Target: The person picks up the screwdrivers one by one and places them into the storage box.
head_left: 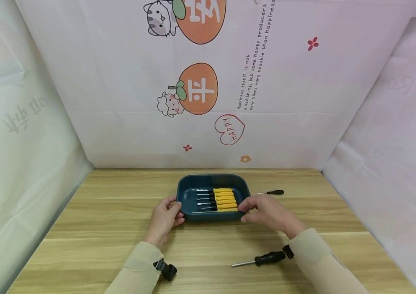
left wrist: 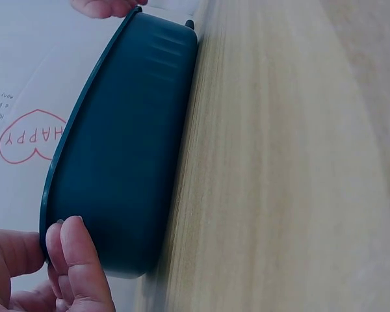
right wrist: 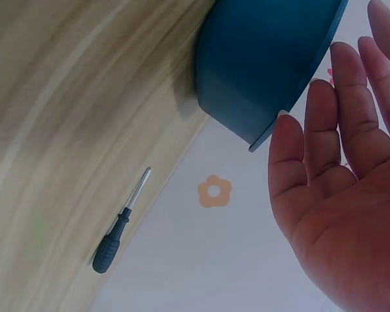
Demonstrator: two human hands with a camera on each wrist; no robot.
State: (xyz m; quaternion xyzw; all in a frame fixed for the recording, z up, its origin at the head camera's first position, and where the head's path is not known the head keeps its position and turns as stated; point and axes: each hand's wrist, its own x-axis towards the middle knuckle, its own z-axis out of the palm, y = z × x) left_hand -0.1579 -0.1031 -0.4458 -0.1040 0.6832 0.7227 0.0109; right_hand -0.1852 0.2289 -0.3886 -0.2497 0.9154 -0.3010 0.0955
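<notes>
A dark teal tray stands on the wooden table, its long side facing me. Inside it, several screwdrivers with yellow and black handles lie side by side, shafts towards the left. My left hand grips the tray's left end, thumb at the rim and fingers against the outer wall. Over the front right corner, my right hand has its fingertips close to the yellow handle ends. The right wrist view shows that hand's fingers loosely extended beside the tray rim, with nothing visible in the palm.
A small black-handled screwdriver lies on the table beyond my right hand. Nearer me lies a larger black-handled screwdriver, beside my right sleeve. Printed white sheeting rises behind the table and on both sides.
</notes>
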